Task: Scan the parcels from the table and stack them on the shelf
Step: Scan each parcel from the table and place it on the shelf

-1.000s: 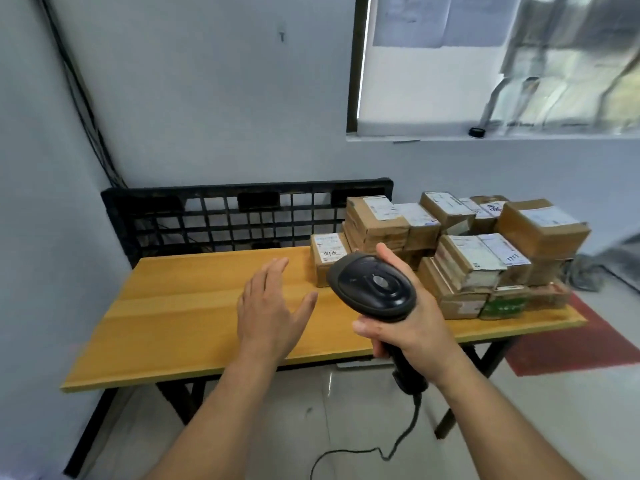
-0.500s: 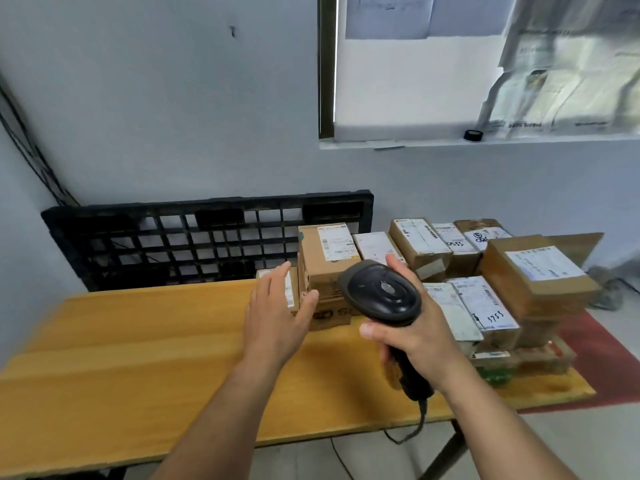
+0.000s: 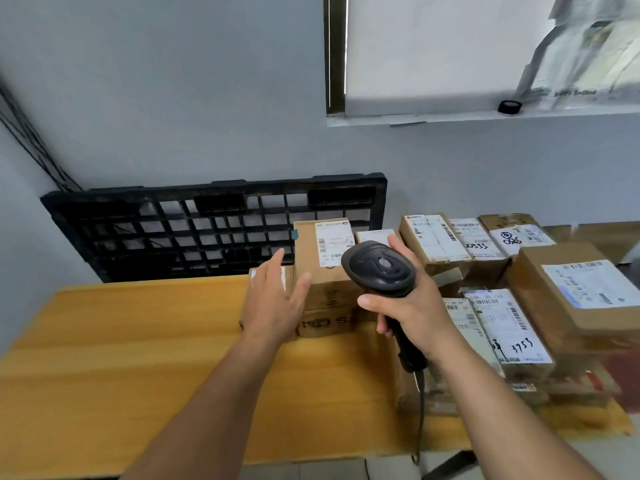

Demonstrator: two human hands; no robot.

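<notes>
The left hand (image 3: 273, 303) reaches forward with its fingers straight and close together and the thumb spread to the side; it holds nothing. Under its fingers lies a small parcel (image 3: 288, 276), of which only a strip with a white label shows past the knuckles. Whether the palm touches it cannot be told. The thumb tip lies at the front face of a brown box (image 3: 320, 258) just to the right of this hand. That box has a white label on top and sits on a second box (image 3: 327, 322) with dark print on its front.

The right hand (image 3: 414, 306) is wrapped round the neck of a black scanner (image 3: 379, 268), with the thumb on the near side and one finger reaching up behind the head. The scanner head stands above this hand, between the two hands and in front of the labelled box, with its rounded back toward the camera. The handle sticks out below the hand, and a dark cable (image 3: 420, 407) drops from it past the table edge.

To the right of the right hand and beyond it, the other parcels (image 3: 509, 327) lie packed together in a pile. Most have their white labels up, and some carry handwritten marks. A large box (image 3: 581, 299) sits at the far right. All rest on a yellow wooden table (image 3: 121, 341), whose top stretches away to the left of the left hand. Beyond the left hand a black plastic pallet (image 3: 207, 223) stands on edge against the grey wall (image 3: 173, 98).
</notes>
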